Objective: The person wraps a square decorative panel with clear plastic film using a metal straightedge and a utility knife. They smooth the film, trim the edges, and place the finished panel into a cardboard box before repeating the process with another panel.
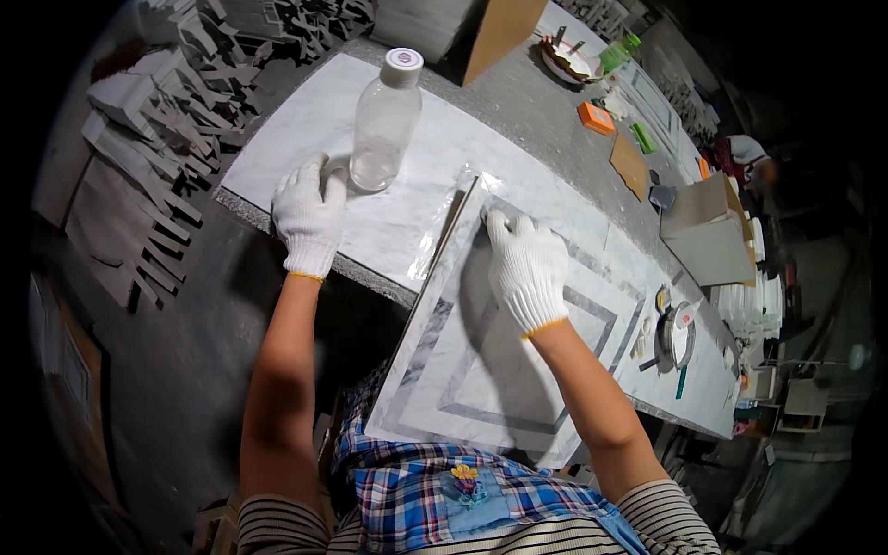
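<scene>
One marble panel [486, 361] – white, smooth, two nested grey bands – overhangs the bench [518, 97] edge by the plaid apron [407, 499], long axis running away and slightly right. Right hand [527, 268] is curled on it (can't tell if it's gripping anything). Left hand [310, 208], fingers loosely parted, is beside one clear bottle [381, 129]. Two white knit gloves.

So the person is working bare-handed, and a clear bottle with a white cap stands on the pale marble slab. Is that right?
Not quite: the person isn't bare-handed. The head view shows a white left glove and a white right glove. The rest holds: the clear bottle, with its white cap, stands on the pale marble slab.
</scene>
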`<state>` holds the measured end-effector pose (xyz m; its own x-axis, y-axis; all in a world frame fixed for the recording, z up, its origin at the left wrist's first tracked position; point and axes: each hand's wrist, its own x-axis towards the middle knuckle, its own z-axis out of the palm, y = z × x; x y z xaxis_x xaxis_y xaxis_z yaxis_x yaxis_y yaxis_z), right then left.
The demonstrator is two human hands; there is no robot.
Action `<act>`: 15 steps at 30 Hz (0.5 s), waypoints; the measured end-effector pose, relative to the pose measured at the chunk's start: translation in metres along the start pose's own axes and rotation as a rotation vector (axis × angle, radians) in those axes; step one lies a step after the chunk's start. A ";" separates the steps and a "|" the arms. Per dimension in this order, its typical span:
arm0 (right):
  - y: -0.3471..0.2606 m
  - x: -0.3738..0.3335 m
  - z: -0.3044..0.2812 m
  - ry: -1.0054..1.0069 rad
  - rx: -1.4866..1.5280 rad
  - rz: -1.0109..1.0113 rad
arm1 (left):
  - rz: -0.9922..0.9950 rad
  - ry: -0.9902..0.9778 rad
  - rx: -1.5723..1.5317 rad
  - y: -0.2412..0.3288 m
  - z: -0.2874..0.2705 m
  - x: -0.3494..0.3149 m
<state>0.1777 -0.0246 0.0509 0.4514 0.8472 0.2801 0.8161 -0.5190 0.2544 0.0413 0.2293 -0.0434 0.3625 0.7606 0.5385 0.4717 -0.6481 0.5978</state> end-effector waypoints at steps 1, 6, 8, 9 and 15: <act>-0.001 0.000 -0.001 -0.016 0.007 0.001 | 0.002 0.001 -0.017 0.002 -0.002 0.000; 0.001 0.020 0.003 0.034 -0.022 0.029 | 0.041 0.016 0.031 0.002 0.001 0.002; 0.002 0.023 0.003 0.072 -0.020 0.036 | 0.045 0.025 0.017 0.002 0.002 0.002; 0.000 0.019 0.002 0.062 -0.001 0.023 | 0.034 0.018 0.011 0.002 0.002 0.002; -0.019 -0.025 -0.019 -0.108 0.044 -0.033 | 0.035 0.044 -0.003 -0.004 0.003 0.000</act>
<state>0.1440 -0.0377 0.0564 0.4582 0.8725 0.1700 0.8453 -0.4868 0.2204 0.0422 0.2316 -0.0479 0.3433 0.7353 0.5844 0.4574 -0.6743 0.5797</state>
